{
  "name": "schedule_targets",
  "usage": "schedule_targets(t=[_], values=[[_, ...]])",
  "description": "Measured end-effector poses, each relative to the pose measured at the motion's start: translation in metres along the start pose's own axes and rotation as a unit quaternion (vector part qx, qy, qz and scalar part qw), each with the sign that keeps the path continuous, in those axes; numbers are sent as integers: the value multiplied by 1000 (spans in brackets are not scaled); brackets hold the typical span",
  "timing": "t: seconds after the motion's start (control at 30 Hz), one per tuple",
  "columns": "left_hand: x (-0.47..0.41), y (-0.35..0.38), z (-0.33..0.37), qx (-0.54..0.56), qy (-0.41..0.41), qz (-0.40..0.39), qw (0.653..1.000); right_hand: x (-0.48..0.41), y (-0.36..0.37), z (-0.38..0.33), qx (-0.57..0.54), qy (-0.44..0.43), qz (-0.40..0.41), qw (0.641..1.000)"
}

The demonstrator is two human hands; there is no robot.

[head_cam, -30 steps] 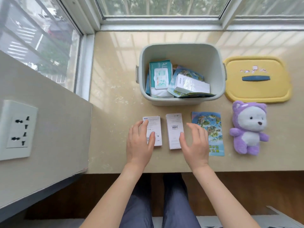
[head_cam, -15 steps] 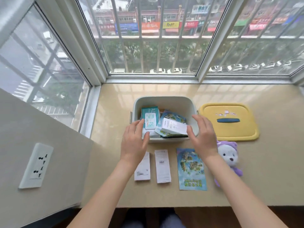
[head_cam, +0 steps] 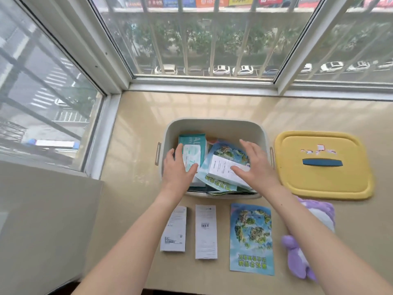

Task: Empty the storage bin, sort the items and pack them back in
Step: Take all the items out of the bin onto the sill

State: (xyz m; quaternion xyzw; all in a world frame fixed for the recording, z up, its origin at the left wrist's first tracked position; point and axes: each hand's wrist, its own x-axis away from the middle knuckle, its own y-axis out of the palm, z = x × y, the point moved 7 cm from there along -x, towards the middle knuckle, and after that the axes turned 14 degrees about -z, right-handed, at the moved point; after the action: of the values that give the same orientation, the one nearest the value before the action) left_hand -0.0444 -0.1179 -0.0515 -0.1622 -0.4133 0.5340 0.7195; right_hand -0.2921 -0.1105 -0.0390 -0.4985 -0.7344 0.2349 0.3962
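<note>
Head view: the storage bin (head_cam: 214, 126) sits mid-table, part full. The left hand (head_cam: 177, 169), fingers spread, rests on the soft, light wipes pack (head_cam: 194, 150); the right hand (head_cam: 253, 165), also spread, hovers over a thin white box (head_cam: 223, 170). I'd pinch either by its edges.

I am counting two white flat cartons (head_cam: 173, 229) (head_cam: 205, 231), one blue illustrated leaflet (head_cam: 251, 238), one purple plush bear (head_cam: 304, 248), one yellow rounded lid (head_cam: 323, 165) and one pale grey plastic bin (head_cam: 214, 124).
</note>
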Motion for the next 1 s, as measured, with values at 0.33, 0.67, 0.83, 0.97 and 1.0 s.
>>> schedule_targets(t=[0.33, 0.67, 0.83, 0.97, 1.0], values=[[-41, 37, -38, 27, -96, -83, 992, -33, 59, 27, 86, 17, -154, 984], [-55, 45, -43, 49, -121, -95, 987, -39, 63, 31, 95, 17, -151, 984], [-56, 40, -42, 68, -107, -72, 989, -38, 59, 27, 72, 30, -139, 987], [-56, 41, -39, 96, -83, -76, 989, -37, 54, 25, 62, 38, -114, 991], [-56, 39, -38, 98, -82, -78, 989, -37, 54, 25, 62, 38, -111, 991]])
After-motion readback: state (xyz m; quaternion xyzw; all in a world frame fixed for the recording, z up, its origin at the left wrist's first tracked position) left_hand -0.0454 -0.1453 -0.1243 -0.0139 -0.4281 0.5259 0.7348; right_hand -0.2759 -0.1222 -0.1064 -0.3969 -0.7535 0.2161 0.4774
